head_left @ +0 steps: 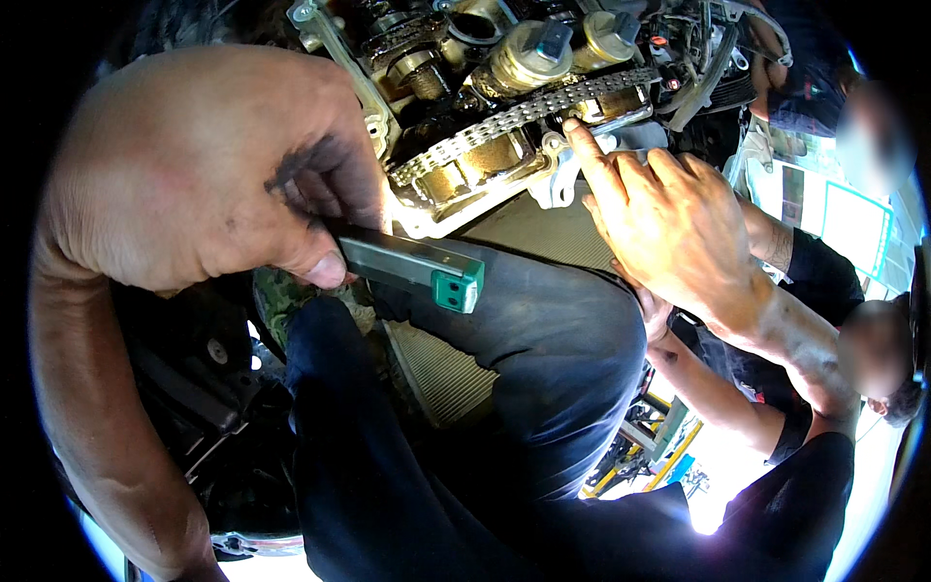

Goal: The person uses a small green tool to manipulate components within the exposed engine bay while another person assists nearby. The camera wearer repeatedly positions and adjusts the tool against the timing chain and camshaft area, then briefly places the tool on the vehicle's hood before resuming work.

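Note:
My left hand (213,175), dark grease on its skin, grips a slim rectangular grey bar (398,257) with a green end cap. The bar is held level in front of an opened engine, and bright light falls on the metal beside it. Across the engine runs a timing chain (514,118), passing by two round metal camshaft parts (524,63). My right hand (679,228) reaches in from the right with its index finger stretched out to the engine's edge, just below the chain. Its other fingers are partly bent, and nothing shows in them. Whether the fingertip touches metal I cannot tell.
My bent legs (553,339) in dark trousers are below the engine, over a finned radiator (441,373). Hoses and wiring (713,73) crowd the upper right. A co-worker's forearm (713,388) reaches in beneath my right arm; other people are at the right edge.

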Available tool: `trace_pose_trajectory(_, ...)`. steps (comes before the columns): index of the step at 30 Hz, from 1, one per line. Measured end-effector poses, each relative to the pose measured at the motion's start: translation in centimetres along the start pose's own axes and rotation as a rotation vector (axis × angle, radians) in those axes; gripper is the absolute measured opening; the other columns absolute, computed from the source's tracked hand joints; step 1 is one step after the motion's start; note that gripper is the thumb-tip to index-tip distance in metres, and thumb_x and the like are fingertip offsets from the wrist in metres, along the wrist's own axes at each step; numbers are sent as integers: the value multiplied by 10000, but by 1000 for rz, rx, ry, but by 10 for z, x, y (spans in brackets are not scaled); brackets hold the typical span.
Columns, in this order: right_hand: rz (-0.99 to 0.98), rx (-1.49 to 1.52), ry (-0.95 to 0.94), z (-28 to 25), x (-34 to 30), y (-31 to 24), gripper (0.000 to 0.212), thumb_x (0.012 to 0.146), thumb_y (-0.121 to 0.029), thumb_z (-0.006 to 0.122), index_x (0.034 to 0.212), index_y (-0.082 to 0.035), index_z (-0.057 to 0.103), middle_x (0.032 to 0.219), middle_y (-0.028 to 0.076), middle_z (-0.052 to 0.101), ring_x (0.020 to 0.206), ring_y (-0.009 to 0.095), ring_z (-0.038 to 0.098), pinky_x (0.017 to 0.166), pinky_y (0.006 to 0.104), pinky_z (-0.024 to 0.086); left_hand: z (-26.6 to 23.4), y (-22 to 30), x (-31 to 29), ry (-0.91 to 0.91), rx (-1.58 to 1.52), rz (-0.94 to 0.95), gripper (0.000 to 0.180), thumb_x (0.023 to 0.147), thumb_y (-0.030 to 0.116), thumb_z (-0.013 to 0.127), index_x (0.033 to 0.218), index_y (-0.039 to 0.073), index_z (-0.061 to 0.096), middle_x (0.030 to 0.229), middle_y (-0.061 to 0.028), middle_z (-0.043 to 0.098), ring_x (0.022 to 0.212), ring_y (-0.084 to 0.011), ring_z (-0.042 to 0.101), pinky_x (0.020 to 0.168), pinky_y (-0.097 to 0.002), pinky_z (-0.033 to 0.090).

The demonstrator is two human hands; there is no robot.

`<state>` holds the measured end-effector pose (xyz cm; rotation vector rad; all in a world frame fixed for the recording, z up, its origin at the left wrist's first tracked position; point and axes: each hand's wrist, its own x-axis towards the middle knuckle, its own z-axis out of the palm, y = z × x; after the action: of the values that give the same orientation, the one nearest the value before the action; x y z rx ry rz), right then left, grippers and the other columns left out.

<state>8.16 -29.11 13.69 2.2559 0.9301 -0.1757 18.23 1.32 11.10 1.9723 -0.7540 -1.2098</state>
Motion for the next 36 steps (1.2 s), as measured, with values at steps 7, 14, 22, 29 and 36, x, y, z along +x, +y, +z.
trace_pose_trajectory(7,-27,-86,-17,-5,9,-2,612,912,-206,659,1479,-12,535,733,21,630,659,149,619,569,301,498,-2,-8,-6,1,86,56,324,736,-4,868,1010,60,707,1006,-79,652,915,-204,718,804,-339,611)
trace_pose_trajectory(14,-64,-133,-54,-5,10,-1,588,902,-166,647,1455,6,549,705,22,607,620,136,613,516,302,487,-3,3,-7,-6,39,-50,334,726,9,877,1010,56,707,1002,-81,658,911,-206,715,812,-341,617)
trace_pose_trajectory(22,53,212,48,8,2,-2,520,946,-181,601,1414,44,570,747,144,697,632,225,682,521,351,547,-5,-2,6,-91,-1,-21,331,740,46,885,1047,49,763,1008,-97,700,922,-213,733,821,-361,605)
trace_pose_trajectory(29,72,177,52,9,0,-9,564,969,-211,589,1450,75,514,760,149,687,677,267,699,612,385,580,-9,2,4,-88,3,29,303,761,92,876,1046,37,790,902,-98,772,843,-204,738,798,-351,578)
trace_pose_trajectory(36,51,76,63,8,2,-12,528,998,-250,579,1406,85,555,782,106,693,682,246,709,640,375,586,-11,4,4,-99,56,-17,363,739,155,903,1074,72,793,972,-109,735,893,-226,723,807,-364,579)
